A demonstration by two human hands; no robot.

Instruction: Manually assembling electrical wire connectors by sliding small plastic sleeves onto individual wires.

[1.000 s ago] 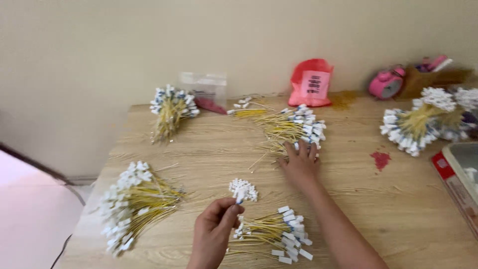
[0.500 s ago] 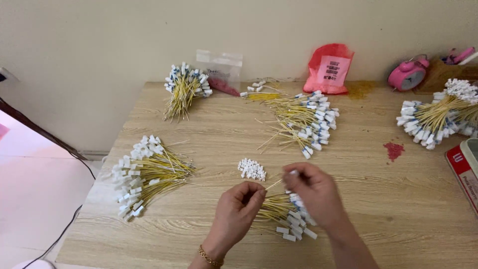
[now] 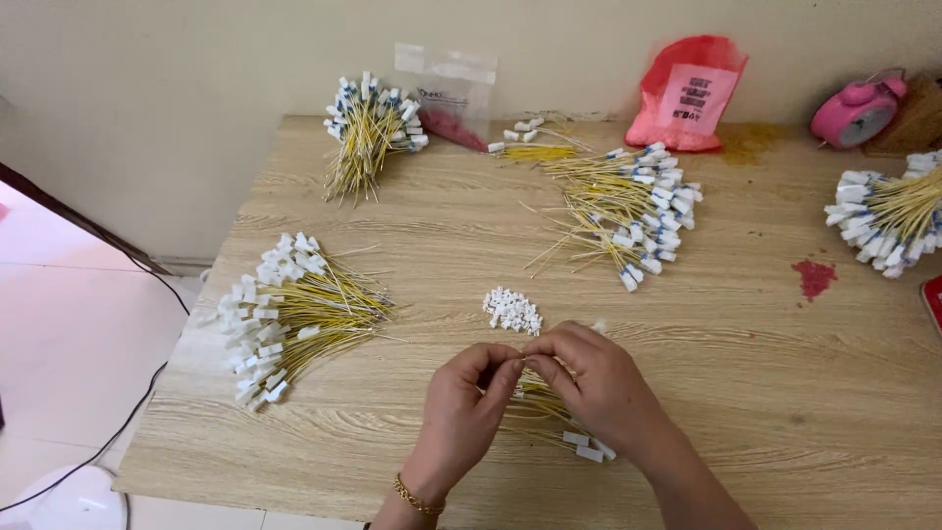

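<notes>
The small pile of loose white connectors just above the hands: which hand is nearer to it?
Left, narrowly. The left hand has its fingertips just below the small pile of loose white connectors; the right hand sits below and to the pile's right. Neither touches it.

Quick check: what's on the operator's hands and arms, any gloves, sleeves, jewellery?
Both hands bare, no gloves. The left hand has a thin gold chain bracelet at the wrist. The right hand shows no rings or watch. No sleeves on either visible forearm.

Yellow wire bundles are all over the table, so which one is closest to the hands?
The small bundle lying right under both hands, at the table's near edge. The other yellow bundles, left, far left, middle and right, lie well away.
</notes>
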